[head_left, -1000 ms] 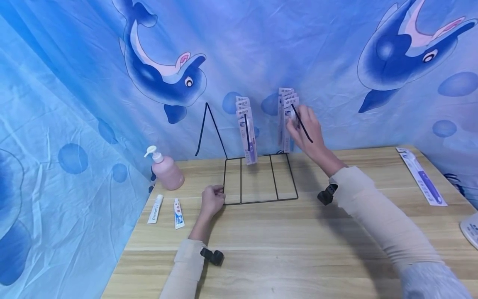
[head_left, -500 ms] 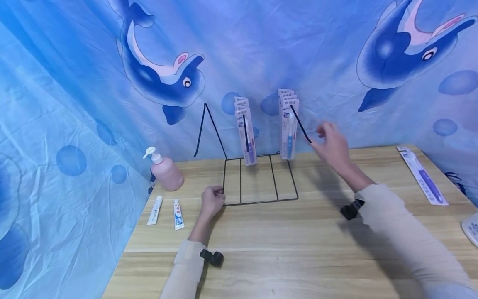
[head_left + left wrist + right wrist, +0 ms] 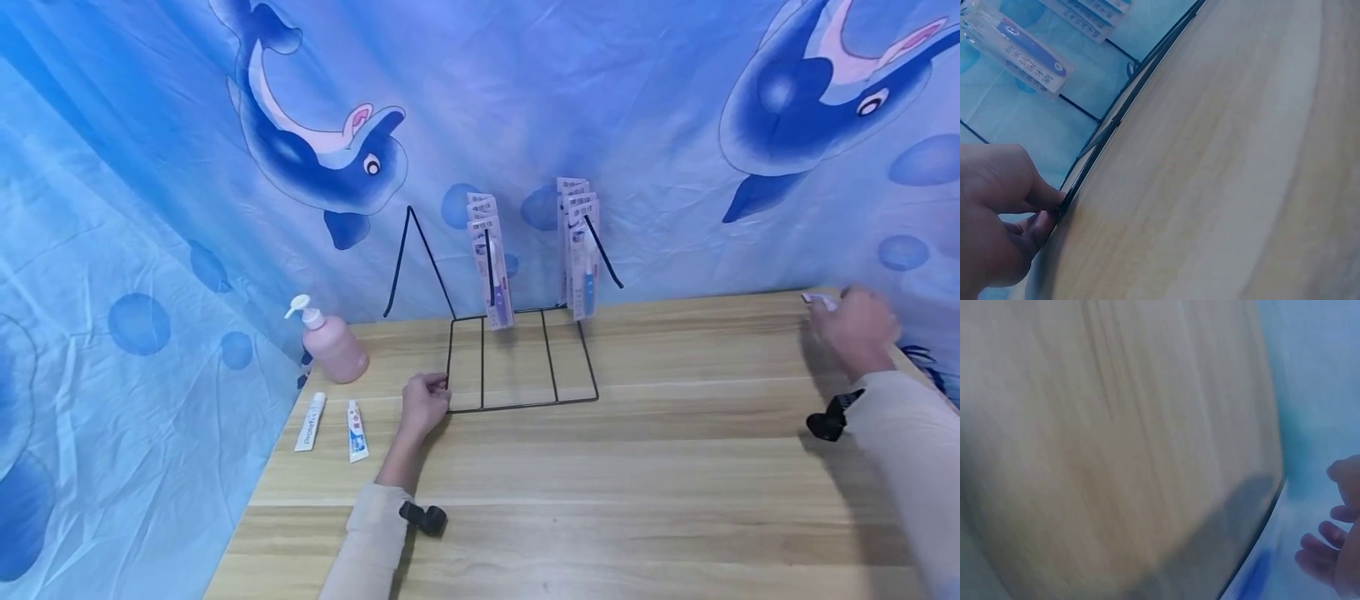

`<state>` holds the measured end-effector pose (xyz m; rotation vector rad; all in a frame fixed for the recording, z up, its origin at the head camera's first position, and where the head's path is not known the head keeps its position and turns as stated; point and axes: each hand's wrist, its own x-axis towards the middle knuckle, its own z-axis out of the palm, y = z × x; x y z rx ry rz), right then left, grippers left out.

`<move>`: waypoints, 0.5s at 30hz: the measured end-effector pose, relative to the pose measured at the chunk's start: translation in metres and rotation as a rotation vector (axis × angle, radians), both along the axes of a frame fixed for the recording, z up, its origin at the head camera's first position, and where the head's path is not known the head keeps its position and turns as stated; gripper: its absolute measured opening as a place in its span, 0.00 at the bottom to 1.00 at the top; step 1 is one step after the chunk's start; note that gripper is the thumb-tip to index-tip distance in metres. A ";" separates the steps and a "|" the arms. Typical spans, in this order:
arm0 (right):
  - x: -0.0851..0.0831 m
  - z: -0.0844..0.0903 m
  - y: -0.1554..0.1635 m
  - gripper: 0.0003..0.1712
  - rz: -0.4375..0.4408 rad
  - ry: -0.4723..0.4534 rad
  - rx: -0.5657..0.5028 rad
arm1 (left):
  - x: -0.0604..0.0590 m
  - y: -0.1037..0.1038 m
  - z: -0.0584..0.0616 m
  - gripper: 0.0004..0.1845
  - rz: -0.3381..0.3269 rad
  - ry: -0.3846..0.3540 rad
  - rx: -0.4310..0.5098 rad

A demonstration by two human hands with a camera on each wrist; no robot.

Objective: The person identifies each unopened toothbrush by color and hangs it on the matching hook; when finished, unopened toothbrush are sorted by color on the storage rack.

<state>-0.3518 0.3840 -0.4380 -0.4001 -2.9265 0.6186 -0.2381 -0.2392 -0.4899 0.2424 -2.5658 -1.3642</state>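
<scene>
A black wire display rack (image 3: 522, 407) stands on the table, its three prongs slanting forward. My left hand (image 3: 424, 403) pinches the left side of its base between thumb and fingers, also shown by the left hand (image 3: 1000, 212) in the left wrist view. Packaged toothbrushes (image 3: 491, 279) hang on the middle prong, and more packaged toothbrushes (image 3: 585, 267) hang on the right one. My right hand (image 3: 855, 329) is over a packaged toothbrush (image 3: 819, 300) at the table's back right, covering most of it. In the right wrist view the fingers (image 3: 1319, 550) are loosely bent and apart, above that package.
A pink pump bottle (image 3: 335, 346) stands left of the rack. Two small toothpaste tubes lie in front of it, a white tube (image 3: 311, 422) and a blue-and-white tube (image 3: 357, 430). A blue dolphin curtain (image 3: 480, 108) hangs behind the wooden table (image 3: 600, 500).
My right hand has left the toothbrushes on the right prong and moved far right, over the lying package. The front toothbrush there hangs free of the hand. My left hand stays on the rack.
</scene>
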 end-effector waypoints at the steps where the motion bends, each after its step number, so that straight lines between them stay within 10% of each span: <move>1: 0.000 -0.003 0.006 0.39 -0.019 -0.038 0.012 | 0.000 0.000 0.000 0.19 0.000 -0.002 0.006; 15: -0.012 -0.022 0.014 0.24 -0.135 -0.154 0.081 | -0.001 -0.001 0.000 0.18 -0.015 0.032 -0.001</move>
